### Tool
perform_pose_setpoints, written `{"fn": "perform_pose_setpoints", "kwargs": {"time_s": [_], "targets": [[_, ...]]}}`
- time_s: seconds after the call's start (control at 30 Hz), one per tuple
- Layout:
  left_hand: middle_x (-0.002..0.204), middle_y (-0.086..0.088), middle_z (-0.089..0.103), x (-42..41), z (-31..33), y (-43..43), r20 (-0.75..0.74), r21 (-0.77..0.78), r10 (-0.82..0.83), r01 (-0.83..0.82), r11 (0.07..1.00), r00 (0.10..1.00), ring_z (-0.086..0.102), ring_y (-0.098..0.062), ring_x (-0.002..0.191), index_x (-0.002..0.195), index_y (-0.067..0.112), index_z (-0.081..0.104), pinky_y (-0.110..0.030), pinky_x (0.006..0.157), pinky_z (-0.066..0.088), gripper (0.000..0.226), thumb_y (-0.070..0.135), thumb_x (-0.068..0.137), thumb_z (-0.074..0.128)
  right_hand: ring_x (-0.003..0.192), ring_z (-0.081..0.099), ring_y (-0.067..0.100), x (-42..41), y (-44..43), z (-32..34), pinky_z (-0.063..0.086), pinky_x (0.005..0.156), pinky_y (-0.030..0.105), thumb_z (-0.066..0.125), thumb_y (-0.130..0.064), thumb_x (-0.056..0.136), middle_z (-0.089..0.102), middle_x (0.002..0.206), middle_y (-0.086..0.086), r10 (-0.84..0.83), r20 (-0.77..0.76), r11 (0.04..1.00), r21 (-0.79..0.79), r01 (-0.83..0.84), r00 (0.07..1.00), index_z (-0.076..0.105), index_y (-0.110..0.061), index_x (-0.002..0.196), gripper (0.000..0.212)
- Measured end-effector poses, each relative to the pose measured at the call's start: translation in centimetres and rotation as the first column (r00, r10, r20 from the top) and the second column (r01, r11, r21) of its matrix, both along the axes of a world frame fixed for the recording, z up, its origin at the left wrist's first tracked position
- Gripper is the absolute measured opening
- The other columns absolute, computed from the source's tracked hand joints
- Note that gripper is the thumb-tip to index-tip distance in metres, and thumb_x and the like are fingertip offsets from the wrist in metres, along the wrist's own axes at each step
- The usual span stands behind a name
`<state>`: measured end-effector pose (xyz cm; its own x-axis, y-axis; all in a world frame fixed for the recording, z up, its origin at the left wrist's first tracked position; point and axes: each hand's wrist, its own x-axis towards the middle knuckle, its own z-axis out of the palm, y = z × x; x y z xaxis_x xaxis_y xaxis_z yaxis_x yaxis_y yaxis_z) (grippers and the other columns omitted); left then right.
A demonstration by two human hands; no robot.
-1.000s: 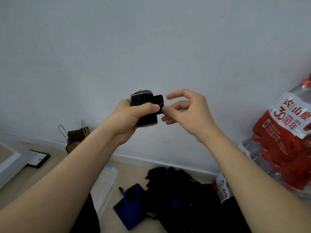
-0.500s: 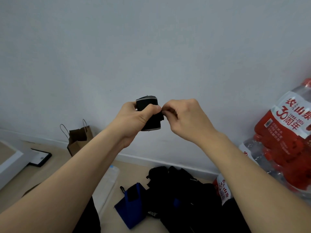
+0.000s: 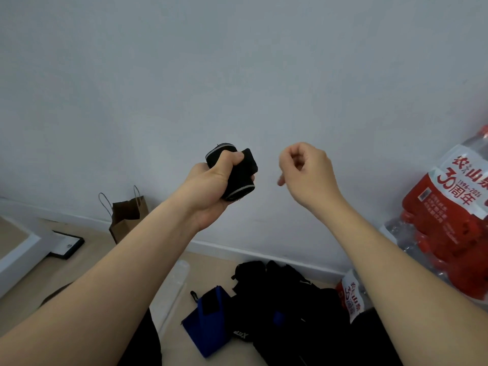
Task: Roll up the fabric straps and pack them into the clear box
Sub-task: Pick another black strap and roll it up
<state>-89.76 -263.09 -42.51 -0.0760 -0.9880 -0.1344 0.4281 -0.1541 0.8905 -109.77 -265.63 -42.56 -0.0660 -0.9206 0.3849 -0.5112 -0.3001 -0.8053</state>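
Right hand [image 3: 309, 175] has let go and pulled off to the right since half a sec ago. It was pinching at the roll then; now it sits centre-right of frame, well apart from it, fingers curled in w/ nothing in them. Left hand [image 3: 211, 188] is clamped round the rolled strap [image 3: 244, 169], thumb across the front and fingers wrapped behind. The roll is up in mid-frame against the wall [image 3: 237, 75], tilted, w/ grey edging at both ends and a black tab end sticking out on its right side. Hands are apart, bare wall btwn them.

Bottom centre, on the floor [image 3: 87, 262]: a loose black strap pile [image 3: 290, 299], w/ a blue strap [image 3: 208, 318] touching its left side. The clear box [image 3: 173, 283] lies lower centre-left, partly hidden behind the left forearm; can't tell what's inside. A brown paper bag [image 3: 126, 217] stands vs the wall at left, below the left hand. A black-framed flat item [image 3: 67, 244] lies at far left. A red-label water bottle pack [image 3: 449, 220] fills the right edge.
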Motion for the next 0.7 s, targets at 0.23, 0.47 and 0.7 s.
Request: {"fn": "perform_pose_setpoints", "kwargs": {"time_s": [0.23, 0.47, 0.7], "targets": [[0.113, -0.016, 0.076, 0.7, 0.1, 0.0, -0.027, -0.019, -0.118, 0.117, 0.993, 0.993, 0.076, -0.033, 0.105, 0.116, 0.007, 0.068, -0.052, 0.097, 0.058, 0.019, 0.006, 0.098, 0.065, 0.061, 0.05, 0.023, -0.9, 0.5, -0.3, 0.043, 0.058, 0.037, 0.033, -0.032, 0.112, 0.056, 0.074, 0.008, 0.163, -0.214, 0.968, 0.225, -0.114, 0.963, 0.043, -0.013, 0.088, 0.032], [0.098, -0.002, 0.08, 0.6, -0.4, 0.0, 0.261, -0.117, 0.069, -0.04, 0.992, 0.963, 0.079, -0.017, 0.092, 0.119, 0.009, 0.072, -0.031, 0.08, 0.062, 0.043, 0.014, 0.081, 0.093, 0.079, 0.081, 0.016, -0.7, 1.6, -0.4, 0.064, 0.073, 0.033, 0.068, -0.008, 0.1, 0.083, 0.092, 0.003, 0.431, -0.121, 0.856, 0.367, -0.363, 0.894, 0.075, -0.014, 0.11, 0.013], [0.089, -0.011, 0.081, -0.2, 0.3, 1.3, 0.37, -0.241, 0.126, -0.036, 0.97, 0.92, 0.077, -0.026, 0.071, 0.1, 0.009, 0.077, -0.034, 0.055, 0.058, 0.037, 0.021, 0.073, 0.098, 0.102, 0.081, 0.026, 1.5, 2.8, -0.6, 0.064, 0.091, 0.043, 0.086, -0.026, 0.093, 0.079, 0.118, 0.005, 0.522, 0.153, 0.783, 0.302, -0.543, 0.839, 0.063, -0.028, 0.137, 0.05]]}}
